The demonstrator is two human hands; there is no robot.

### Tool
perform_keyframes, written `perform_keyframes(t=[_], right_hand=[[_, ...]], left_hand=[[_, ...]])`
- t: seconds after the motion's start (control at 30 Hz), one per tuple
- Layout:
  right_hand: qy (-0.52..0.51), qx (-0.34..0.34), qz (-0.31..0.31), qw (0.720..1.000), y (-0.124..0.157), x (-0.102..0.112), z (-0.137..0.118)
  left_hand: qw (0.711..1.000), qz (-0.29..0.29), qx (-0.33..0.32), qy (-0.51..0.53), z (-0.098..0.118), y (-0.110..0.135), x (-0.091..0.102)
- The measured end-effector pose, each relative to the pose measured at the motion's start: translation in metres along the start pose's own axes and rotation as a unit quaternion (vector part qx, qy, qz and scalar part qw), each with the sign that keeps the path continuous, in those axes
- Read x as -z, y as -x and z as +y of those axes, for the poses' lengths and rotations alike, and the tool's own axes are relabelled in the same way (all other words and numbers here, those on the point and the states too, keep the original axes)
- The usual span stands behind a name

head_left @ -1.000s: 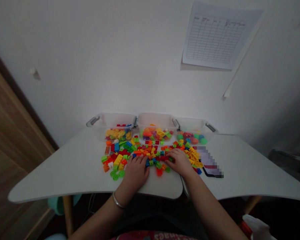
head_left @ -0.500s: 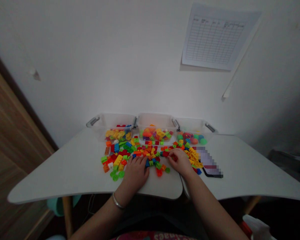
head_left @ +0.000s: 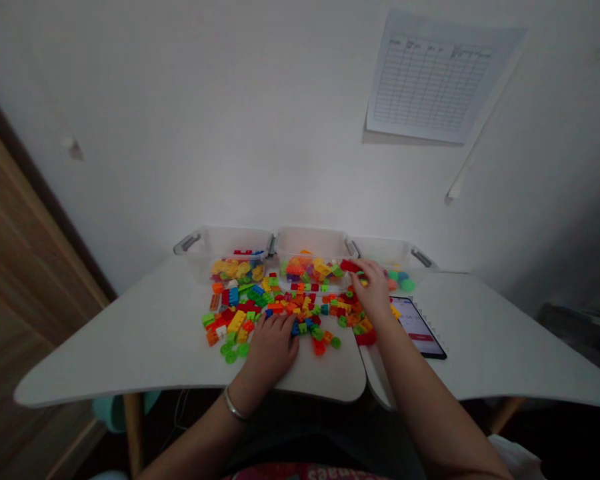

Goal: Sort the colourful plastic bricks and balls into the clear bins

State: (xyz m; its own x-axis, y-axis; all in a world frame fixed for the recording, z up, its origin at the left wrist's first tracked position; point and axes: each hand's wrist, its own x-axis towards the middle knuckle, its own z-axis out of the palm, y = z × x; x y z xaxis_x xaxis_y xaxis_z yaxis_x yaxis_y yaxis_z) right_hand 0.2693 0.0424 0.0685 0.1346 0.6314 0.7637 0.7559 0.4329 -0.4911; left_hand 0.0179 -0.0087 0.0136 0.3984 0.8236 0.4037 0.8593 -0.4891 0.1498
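Between the thumb and fingers of my right hand (head_left: 373,290) is a red toy brick (head_left: 349,266), raised in front of the gap between the middle and right bins. My left hand (head_left: 274,343) lies palm down, fingers spread, at the front edge of a wide heap of coloured building bricks (head_left: 280,307). Its fingertips touch the bricks. Beside it on the left are green wheel-shaped pieces (head_left: 231,355). An orange-red piece (head_left: 319,347) lies to its right.
Along the wall stand a left bin (head_left: 215,239), a middle bin (head_left: 315,239) and a right bin (head_left: 385,247), all clear plastic with pieces inside. A phone (head_left: 420,328) lies right of the heap, partly behind my right forearm. A printed sheet (head_left: 435,80) hangs on the wall.
My right hand has moved up and away from the heap towards the bins, carrying the red brick. My left hand has stayed in place.
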Motion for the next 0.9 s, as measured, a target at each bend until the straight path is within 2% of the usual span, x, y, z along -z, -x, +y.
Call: perform_keyframes(t=[0.17, 0.3, 0.43, 0.6, 0.73, 0.8, 0.9], right_hand=[[0.035, 0.006, -0.002, 0.999, -0.035, -0.013, 0.002], [0.059, -0.004, -0.017, 0.998, -0.048, -0.023, 0.005], [0.076, -0.018, -0.03, 0.997, -0.052, -0.03, 0.005], [0.155, -0.053, -0.122, 0.979, -0.05, -0.031, -0.007], [0.221, -0.051, -0.142, 0.964, -0.049, -0.03, -0.012], [0.211, -0.033, -0.143, 0.966, -0.048, -0.031, -0.009], [0.133, -0.021, -0.114, 0.984, -0.047, -0.032, -0.004]], left_hand=[[1.0, -0.003, -0.003, 0.005, -0.002, 0.0, 0.0], [1.0, -0.003, 0.001, 0.003, -0.003, 0.001, 0.001], [1.0, -0.002, 0.002, 0.005, -0.002, 0.001, 0.001], [1.0, -0.01, 0.004, 0.006, -0.002, 0.001, 0.002], [1.0, -0.015, 0.006, 0.005, -0.001, 0.001, 0.003], [1.0, -0.017, 0.008, 0.005, -0.001, 0.001, 0.004], [1.0, -0.02, 0.01, 0.004, 0.0, 0.0, 0.004]])
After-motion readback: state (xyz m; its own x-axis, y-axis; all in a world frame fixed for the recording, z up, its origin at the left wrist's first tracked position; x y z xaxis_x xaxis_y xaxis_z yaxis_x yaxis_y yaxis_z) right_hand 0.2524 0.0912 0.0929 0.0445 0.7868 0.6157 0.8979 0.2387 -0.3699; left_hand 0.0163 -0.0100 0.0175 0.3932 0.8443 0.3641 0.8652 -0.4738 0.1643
